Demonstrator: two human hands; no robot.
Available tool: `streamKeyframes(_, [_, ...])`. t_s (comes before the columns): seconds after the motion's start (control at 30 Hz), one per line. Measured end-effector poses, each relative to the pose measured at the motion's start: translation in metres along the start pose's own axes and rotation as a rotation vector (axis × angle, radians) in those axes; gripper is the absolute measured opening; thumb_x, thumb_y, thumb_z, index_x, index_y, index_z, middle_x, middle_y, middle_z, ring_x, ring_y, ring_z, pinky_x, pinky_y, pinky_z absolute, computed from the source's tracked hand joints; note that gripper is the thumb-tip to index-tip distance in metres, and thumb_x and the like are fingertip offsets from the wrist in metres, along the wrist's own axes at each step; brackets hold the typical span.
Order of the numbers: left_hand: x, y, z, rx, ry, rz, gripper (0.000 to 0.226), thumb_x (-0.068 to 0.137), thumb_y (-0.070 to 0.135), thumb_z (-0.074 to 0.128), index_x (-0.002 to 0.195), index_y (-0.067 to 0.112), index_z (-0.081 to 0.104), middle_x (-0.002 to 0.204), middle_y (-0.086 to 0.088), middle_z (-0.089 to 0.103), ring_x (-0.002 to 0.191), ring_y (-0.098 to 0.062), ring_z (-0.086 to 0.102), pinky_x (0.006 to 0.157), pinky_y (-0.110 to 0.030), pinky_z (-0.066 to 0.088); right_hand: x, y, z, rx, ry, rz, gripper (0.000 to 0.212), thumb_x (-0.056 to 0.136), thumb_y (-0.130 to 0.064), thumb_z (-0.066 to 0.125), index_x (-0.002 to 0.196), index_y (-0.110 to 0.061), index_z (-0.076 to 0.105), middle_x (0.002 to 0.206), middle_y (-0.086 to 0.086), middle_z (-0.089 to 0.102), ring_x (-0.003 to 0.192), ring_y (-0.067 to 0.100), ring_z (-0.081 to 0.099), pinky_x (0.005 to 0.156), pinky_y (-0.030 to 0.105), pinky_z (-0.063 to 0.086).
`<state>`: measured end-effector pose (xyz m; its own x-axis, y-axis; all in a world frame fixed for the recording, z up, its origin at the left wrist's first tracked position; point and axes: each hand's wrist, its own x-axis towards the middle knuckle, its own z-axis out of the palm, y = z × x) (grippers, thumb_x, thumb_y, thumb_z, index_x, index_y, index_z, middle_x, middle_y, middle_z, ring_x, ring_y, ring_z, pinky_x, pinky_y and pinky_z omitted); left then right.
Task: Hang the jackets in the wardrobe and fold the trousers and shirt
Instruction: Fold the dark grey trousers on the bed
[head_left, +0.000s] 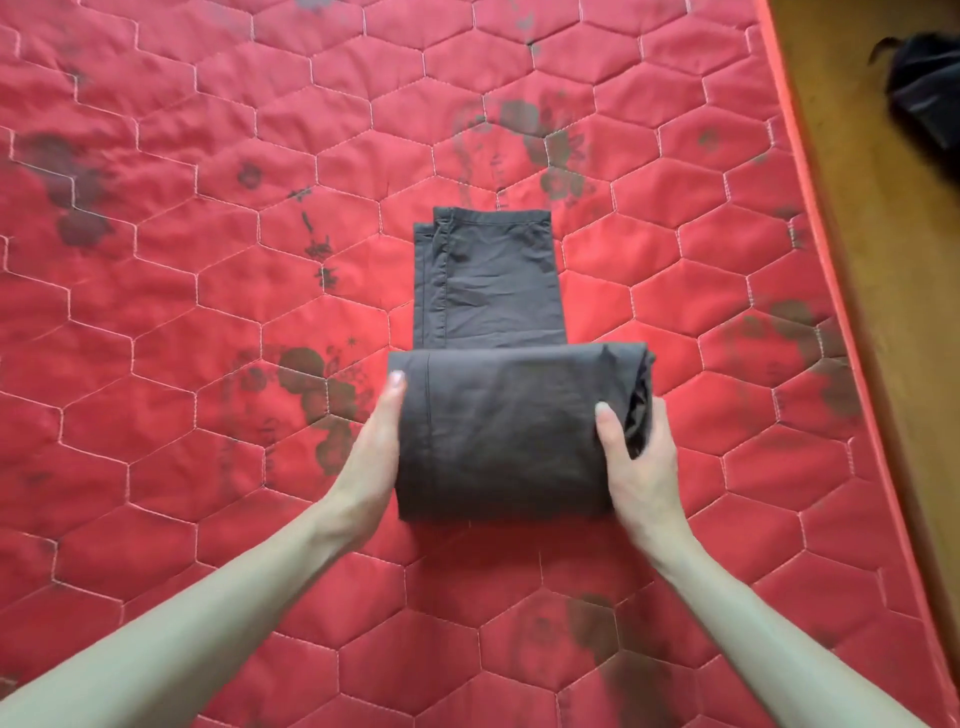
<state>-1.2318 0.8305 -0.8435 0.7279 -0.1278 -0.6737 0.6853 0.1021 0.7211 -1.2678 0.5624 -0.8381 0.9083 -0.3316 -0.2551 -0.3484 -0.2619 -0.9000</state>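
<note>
Two bare forearms reach in from the near edge of the red quilted mattress (208, 260), one from each near corner, and meet at a pair of dark grey trousers (498, 436) lying around the middle of it. The near part of the trousers is a thick folded bundle, several layers deep, with its layered end showing on the right side. The left hand (371, 457) lies flat against the left side of the bundle, fingers straight and together, fingertips reaching up near its far left corner. The right hand (641, 467) grips the right end: its thumb presses down on top of the cloth while the fingers curl around the layered edge. Beyond the bundle, the remaining leg section stretches flat toward the far edge of the mattress, narrower than the bundle, with a stitched hem at its far end and a second layer peeking out along its left side. The mattress cover is stitched in hexagons and printed with faded dark floral patches. Past the right edge of the mattress runs a strip of wooden floor (904, 312), and near the far right corner a dark object (924, 88) lies on it, too blurred to identify.
</note>
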Motion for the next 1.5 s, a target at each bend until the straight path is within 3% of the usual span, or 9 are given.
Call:
streamKeyframes(0.2, [0.017,-0.01,0.002,0.372,0.229,0.16,0.025,0.099,0.027,0.07,0.121,0.025,0.058,0.113,0.016,0.074,0.107,0.003,0.068,0.105,-0.031,0.051,0.031,0.012,0.029,-0.493,0.043,0.055,0.033,0.1,-0.05,0.059,0.104,-0.017,0.056,0.102,-0.001,0.061,0.095,0.027,0.062,0.079,0.044,0.048])
streamKeyframes(0.4, [0.013,-0.015,0.003,0.936,0.401,0.29,0.038,0.105,0.047,0.047,0.137,0.028,0.039,0.119,-0.008,0.071,0.106,-0.037,0.067,0.082,-0.046,0.051,0.019,0.024,0.029,-0.772,0.2,-0.046,0.057,0.101,-0.049,0.057,0.146,-0.014,0.051,0.132,0.011,0.055,0.121,0.035,0.049,0.101,0.05,0.041])
streamKeyframes(0.5, [0.007,-0.019,-0.012,1.216,0.415,0.596,0.053,0.102,0.011,0.04,0.155,0.012,0.036,0.136,-0.017,0.051,0.119,-0.04,0.053,0.096,-0.053,0.049,0.014,0.036,0.012,-0.716,0.125,-0.216,0.061,0.105,-0.037,0.048,0.16,-0.013,0.035,0.155,0.015,0.042,0.139,0.034,0.044,0.115,0.048,0.038])
streamKeyframes(0.73, [0.015,-0.007,-0.063,1.995,-0.154,1.023,0.079,0.085,0.002,0.038,0.162,0.017,0.034,0.167,-0.017,0.032,0.154,-0.037,0.032,0.123,-0.057,0.028,0.04,0.061,-0.068,-1.138,-0.358,-0.888,0.083,0.087,-0.001,0.043,0.165,-0.023,0.025,0.172,0.01,0.02,0.159,0.03,0.022,0.12,0.054,0.035])
streamKeyframes(1.03, [0.021,0.015,-0.055,1.874,-0.49,0.917,0.082,0.087,0.026,0.055,0.164,0.02,0.029,0.172,-0.009,0.023,0.159,-0.033,0.02,0.125,-0.054,0.029,0.073,0.026,-0.06,-1.242,-0.643,-1.07,0.083,0.08,-0.006,0.062,0.158,-0.027,0.044,0.168,-0.001,0.034,0.156,0.025,0.031,0.124,0.055,0.028])
streamKeyframes(1.23, [-0.002,0.023,-0.055,1.483,-0.589,0.825,0.073,0.093,0.026,0.045,0.163,0.019,0.03,0.171,0.003,0.028,0.16,-0.015,0.02,0.131,-0.045,0.014,0.065,-0.012,-0.074,-0.884,-0.814,-0.804,0.056,0.09,-0.017,0.064,0.146,-0.019,0.059,0.155,-0.007,0.052,0.15,0.018,0.041,0.125,0.048,0.026])
streamKeyframes(1.33, [-0.031,0.015,-0.054,1.066,-0.488,0.573,0.073,0.083,0.016,0.049,0.155,0.026,0.046,0.156,0.013,0.051,0.149,-0.008,0.042,0.123,-0.031,0.031,0.036,-0.023,-0.079,-0.563,-0.695,-0.469,0.055,0.081,-0.023,0.048,0.131,-0.014,0.069,0.134,-0.005,0.069,0.134,0.016,0.059,0.117,0.044,0.039])
streamKeyframes(1.4, [-0.044,0.008,-0.047,0.84,-0.348,0.48,0.056,0.085,0.022,0.041,0.137,0.02,0.062,0.129,0.012,0.07,0.121,-0.01,0.064,0.104,-0.032,0.049,0.019,-0.028,-0.077,-0.372,-0.62,-0.269,0.043,0.082,-0.027,0.049,0.118,-0.021,0.073,0.109,-0.005,0.075,0.102,0.015,0.07,0.093,0.048,0.052])
streamKeyframes(1.5, [-0.048,0.002,-0.031,0.699,-0.011,0.423,0.058,0.09,0.045,0.034,0.093,-0.002,0.067,0.085,0.01,0.067,0.078,-0.011,0.053,0.076,-0.047,0.054,0.005,-0.028,-0.062,-0.216,-0.495,-0.118,0.016,0.094,-0.029,0.054,0.095,-0.024,0.069,0.08,0.014,0.066,0.07,0.035,0.055,0.071,0.058,0.051])
